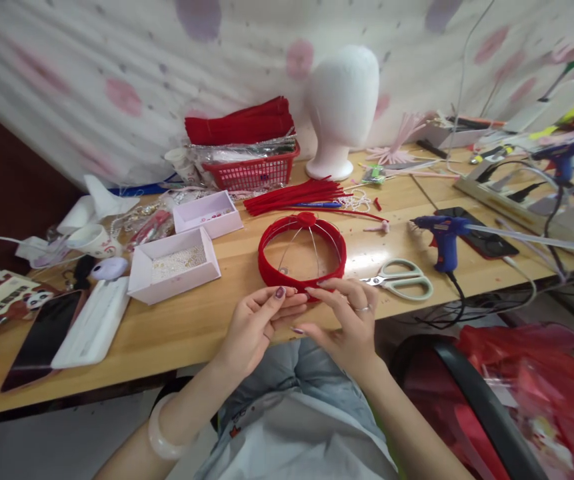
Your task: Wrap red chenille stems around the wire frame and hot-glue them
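A red fuzzy ring (301,252) with thin wire spokes lies on the wooden table (197,320) in front of me. Both hands meet at its near edge. My left hand (259,323) has its fingers curled, thumb and fingertips pressed at the ring's rim. My right hand (347,320), wearing a ring, pinches the same near rim with its fingers bent. A white bangle sits on my left wrist.
Pale green scissors (401,278) and a blue glue gun (441,235) lie to the right. Two white boxes (174,265) of beads, a phone (41,337) and a white case lie left. Red pipe cleaners (297,195), a red basket (251,170) and a foam head (341,110) stand behind.
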